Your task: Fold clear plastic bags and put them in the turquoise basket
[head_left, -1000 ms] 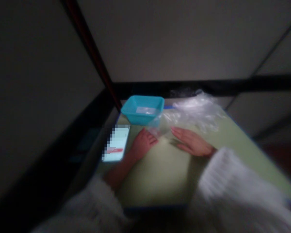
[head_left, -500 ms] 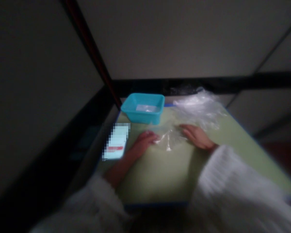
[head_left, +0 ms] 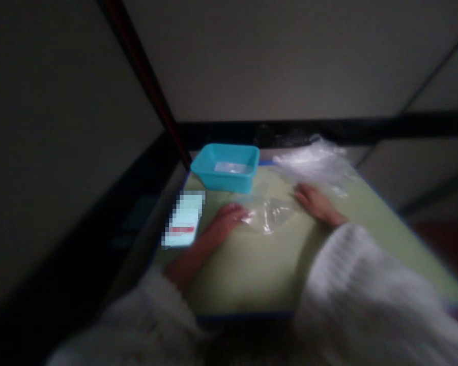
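Observation:
A clear plastic bag (head_left: 269,216) lies crumpled in the middle of the pale green table (head_left: 252,279). At its left end, my left hand (head_left: 231,213) rests with bent fingers closed on the film. My right hand (head_left: 316,202) is just beyond the bag's right end, apart from it, fingers loosely bent and nothing visible in them. Close behind that hand sits a heap of clear plastic bags (head_left: 315,162). Both hands are somewhat blurred in the dim light.
A turquoise plastic basket (head_left: 229,182) stands at the table's back left, with a whitish flat piece (head_left: 232,168) inside. A lit phone (head_left: 185,218), partly pixelated, lies at the left edge beside my left forearm. A wall (head_left: 275,61) rises behind the table.
My right hand has left the right end of the bag and moved right and back toward the heap. My left hand stays on the bag.

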`<state>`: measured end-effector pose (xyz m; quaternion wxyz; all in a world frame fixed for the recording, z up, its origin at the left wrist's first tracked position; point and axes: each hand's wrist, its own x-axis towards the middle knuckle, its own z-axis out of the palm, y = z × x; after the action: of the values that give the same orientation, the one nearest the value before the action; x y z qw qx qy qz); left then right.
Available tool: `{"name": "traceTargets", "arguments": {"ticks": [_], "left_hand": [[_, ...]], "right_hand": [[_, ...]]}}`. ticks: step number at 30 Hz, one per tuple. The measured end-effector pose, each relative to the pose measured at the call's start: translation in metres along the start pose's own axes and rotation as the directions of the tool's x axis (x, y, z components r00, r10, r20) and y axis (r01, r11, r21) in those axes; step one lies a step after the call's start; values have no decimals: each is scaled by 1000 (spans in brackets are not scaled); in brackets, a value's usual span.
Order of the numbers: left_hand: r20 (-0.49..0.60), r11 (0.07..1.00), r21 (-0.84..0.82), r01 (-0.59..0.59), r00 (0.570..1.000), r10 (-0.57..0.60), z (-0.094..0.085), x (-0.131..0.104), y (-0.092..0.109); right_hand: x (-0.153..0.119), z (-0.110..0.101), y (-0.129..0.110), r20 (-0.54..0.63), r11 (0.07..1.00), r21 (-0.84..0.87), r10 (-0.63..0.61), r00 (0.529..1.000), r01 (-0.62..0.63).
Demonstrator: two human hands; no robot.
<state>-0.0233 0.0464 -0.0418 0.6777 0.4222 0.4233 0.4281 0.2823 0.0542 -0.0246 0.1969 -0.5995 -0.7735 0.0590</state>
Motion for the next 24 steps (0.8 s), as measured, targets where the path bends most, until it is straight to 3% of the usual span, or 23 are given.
{"name": "traceTargets", "arguments": {"ticks": [8, 13, 15, 16, 18, 20, 21, 22, 24], "left_hand": [[78, 999, -32, -3, 997, 5, -2, -1, 1], [36, 994, -88, -68, 997, 71, 6, -2, 8], [12, 985, -115, -126, 992, 129, 14, -8, 18], [-27, 965, -157, -210, 978, 208, 18, -12, 24], [-117, 895, -200, -399, 917, 382, 24, -24, 34], [-131, 837, -47, -544, 834, 535, 27, -38, 41], [-88, 812, 59, -580, 808, 583, 28, -45, 42], [-5, 799, 159, -580, 809, 588, 28, -51, 42], [267, 776, 316, -546, 836, 479, 30, -60, 39]], "right_hand": [[-5, -8, -12, -53, 986, 167, 5, 999, 4], [-11, -14, -26, -41, 949, 310, -44, 998, 55], [-13, -16, -30, -106, 940, 331, -42, 993, 75], [-14, -18, -32, -147, 939, 334, -37, 989, 84], [-15, -20, -35, -169, 922, 377, -30, 985, 93], [-15, -21, -38, -55, 847, 527, -46, 997, 68], [-15, -21, -40, 40, 779, 627, -76, 996, 34], [-16, -21, -42, 145, 691, 722, -126, 981, -18], [-17, -19, -46, 318, 499, 850, -235, 919, -167]]}}
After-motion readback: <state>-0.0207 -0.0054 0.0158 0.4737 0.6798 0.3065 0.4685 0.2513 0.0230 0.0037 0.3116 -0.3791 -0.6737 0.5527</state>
